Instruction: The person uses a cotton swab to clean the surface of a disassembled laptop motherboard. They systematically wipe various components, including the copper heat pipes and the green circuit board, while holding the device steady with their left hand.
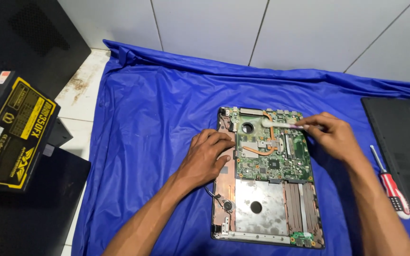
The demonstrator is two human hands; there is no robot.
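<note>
- Head cam: our left hand (208, 156) lies flat, fingers loosely curled, on the opened laptop's (266, 180) left edge.
- Our right hand (334, 134) pinches a pale brush (281, 123), its tip over the board between both hands.
- Red screwdriver (391, 185) lies just right of our right forearm.

opened laptop (266, 180) on cloth (153, 118) | screwdriver (391, 184) right of it | laptop cover (402, 147) farther right | boxed power supply (10, 130) far left, off the cloth
</note>
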